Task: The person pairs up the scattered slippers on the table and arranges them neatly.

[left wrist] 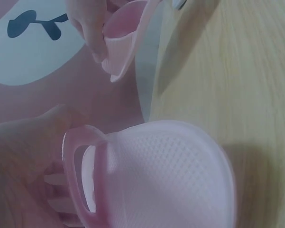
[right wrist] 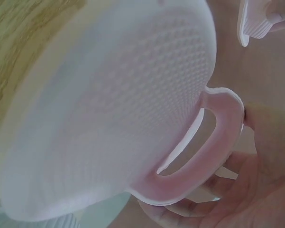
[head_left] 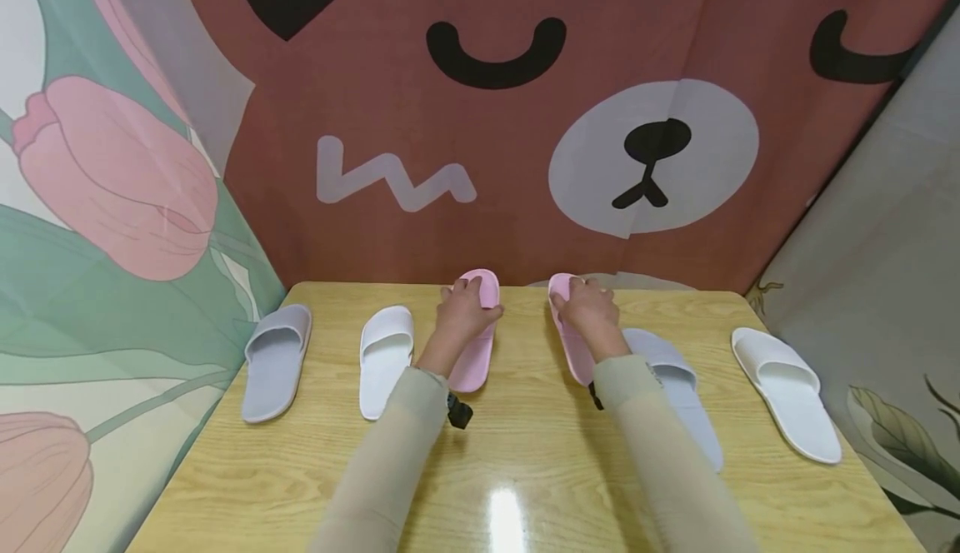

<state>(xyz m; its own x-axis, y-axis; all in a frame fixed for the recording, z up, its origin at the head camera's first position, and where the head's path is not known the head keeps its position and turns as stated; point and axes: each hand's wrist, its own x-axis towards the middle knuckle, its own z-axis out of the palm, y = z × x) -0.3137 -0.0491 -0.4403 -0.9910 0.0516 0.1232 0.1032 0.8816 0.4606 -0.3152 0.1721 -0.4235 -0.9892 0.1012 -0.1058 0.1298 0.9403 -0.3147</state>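
Plainly, both pink slippers (head_left: 472, 363) have finely dimpled, round-edged footbeds (left wrist: 168, 166).

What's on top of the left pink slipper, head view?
The left grip, over part of its toe strap. The sole shows toward the heel; strap under the grip is hidden.

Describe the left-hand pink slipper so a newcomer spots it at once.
Find the table by the bear cloth. Near the middle of its far edge, the left hand holds the pink slipper, right of a white slipper. Its colour separates it from that white neighbour; the other pink slipper is in the right hand.
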